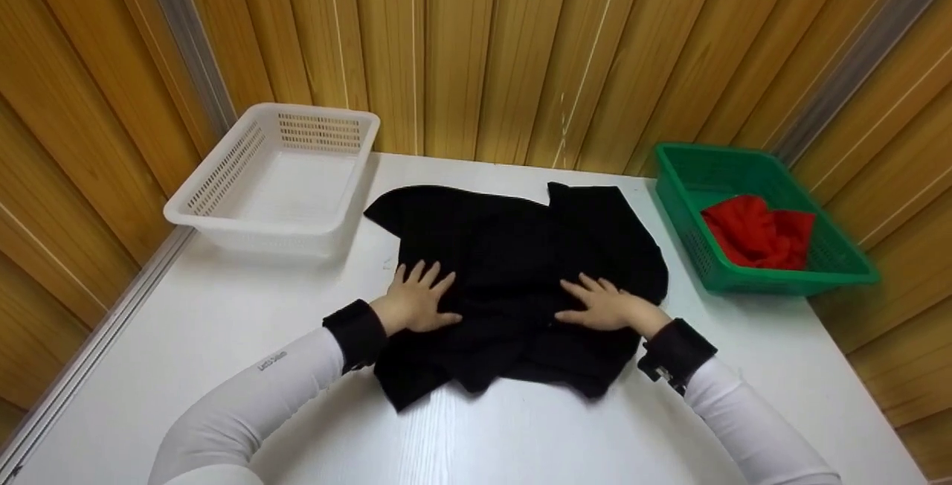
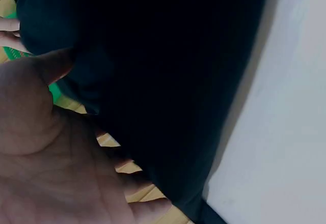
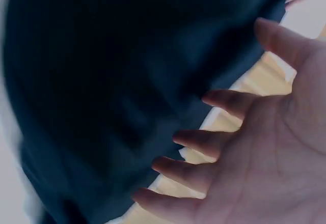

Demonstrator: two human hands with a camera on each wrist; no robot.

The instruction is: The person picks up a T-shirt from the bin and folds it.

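A black garment (image 1: 509, 247) lies spread on the white table, its lower edge uneven and one sleeve-like part reaching out at the upper left. My left hand (image 1: 418, 300) rests on its left side with the fingers spread. On the right side, my right hand (image 1: 601, 305) is laid over the cloth, fingers also spread and pointing inward. In the left wrist view, the left palm (image 2: 56, 158) shows beside the dark fabric, fingertips at its edge. The right wrist view shows the right hand's straight fingers (image 3: 193, 173) against the same fabric (image 3: 112, 91).
A white basket (image 1: 343, 228) stands at the back left of the table (image 1: 476, 440). At the back right is a green basket (image 1: 766, 282) with a red cloth (image 1: 766, 236) in it. Wood-panelled walls (image 1: 454, 53) enclose the back and sides.
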